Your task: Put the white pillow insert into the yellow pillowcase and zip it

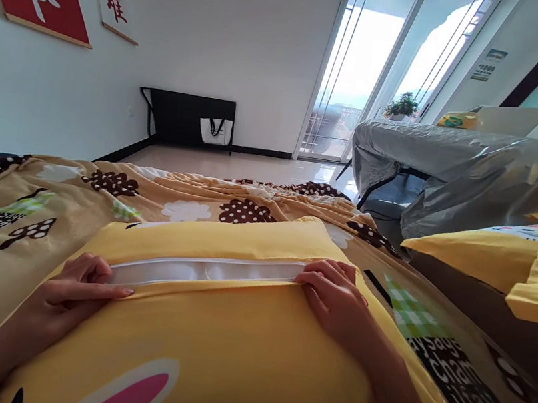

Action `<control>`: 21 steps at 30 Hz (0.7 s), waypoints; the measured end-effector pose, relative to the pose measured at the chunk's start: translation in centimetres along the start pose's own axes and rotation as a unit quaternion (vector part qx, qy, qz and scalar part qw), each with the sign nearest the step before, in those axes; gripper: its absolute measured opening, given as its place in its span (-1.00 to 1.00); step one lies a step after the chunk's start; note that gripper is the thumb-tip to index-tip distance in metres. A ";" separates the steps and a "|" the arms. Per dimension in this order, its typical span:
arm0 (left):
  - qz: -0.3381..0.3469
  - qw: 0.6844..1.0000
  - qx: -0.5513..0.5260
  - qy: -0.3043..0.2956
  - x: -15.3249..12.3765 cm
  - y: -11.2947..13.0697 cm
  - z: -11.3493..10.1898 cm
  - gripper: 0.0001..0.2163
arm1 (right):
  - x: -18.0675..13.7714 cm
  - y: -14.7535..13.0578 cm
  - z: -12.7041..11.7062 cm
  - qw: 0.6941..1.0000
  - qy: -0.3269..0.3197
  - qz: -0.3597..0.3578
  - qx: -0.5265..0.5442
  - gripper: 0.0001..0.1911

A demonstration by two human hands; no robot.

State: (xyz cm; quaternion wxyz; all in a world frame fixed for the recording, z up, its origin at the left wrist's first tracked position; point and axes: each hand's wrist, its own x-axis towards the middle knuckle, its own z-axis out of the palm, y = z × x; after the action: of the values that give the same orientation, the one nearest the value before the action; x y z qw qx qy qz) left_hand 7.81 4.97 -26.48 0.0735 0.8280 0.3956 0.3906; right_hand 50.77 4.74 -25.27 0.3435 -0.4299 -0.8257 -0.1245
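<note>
A yellow pillowcase (227, 343) with a pink-and-white ear print lies in front of me on a patterned quilt. Its opening runs across the middle, and a strip of white pillow (208, 268) shows through it. My left hand (71, 290) pinches the lower edge of the opening at its left end, fingers closed on the yellow cloth. My right hand (333, 295) rests at the right end of the opening, fingers curled onto the cloth edge there.
The tan quilt (17, 224) with brown tree shapes covers the bed. Another yellow pillow (503, 260) lies at the right. A plastic-covered table (457, 162) stands beyond it. A black folded table (185, 118) leans on the far wall beside glass doors (369, 75).
</note>
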 end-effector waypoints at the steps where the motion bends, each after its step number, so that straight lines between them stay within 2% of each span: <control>1: 0.003 1.000 -0.001 0.001 0.1 0.2 0.0 -0.79 | 0.0 0.0 0.1 1.000 0.010 -0.008 0.004 -0.82; 7: 0.011 1.000 -0.006 -0.006 0.1 0.4 -0.2 -0.71 | 0.0 -0.1 -0.1 0.998 0.029 -0.051 -0.029 -0.85; 16: -0.086 0.993 -0.073 0.024 -0.4 1.3 0.8 -0.73 | -1.0 2.0 -2.2 0.990 -0.010 0.009 -0.137 -0.78; 21: -0.100 0.994 -0.053 0.013 -0.6 1.8 0.4 -0.74 | -1.1 2.6 -2.1 0.987 -0.005 0.022 -0.159 -0.76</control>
State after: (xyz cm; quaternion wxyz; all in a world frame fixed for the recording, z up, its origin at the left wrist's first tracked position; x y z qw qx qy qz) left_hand 8.94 3.42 -26.39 0.1506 0.7741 0.4562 0.4123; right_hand 54.23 4.56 -24.74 0.2691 -0.4974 -0.7878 -0.2440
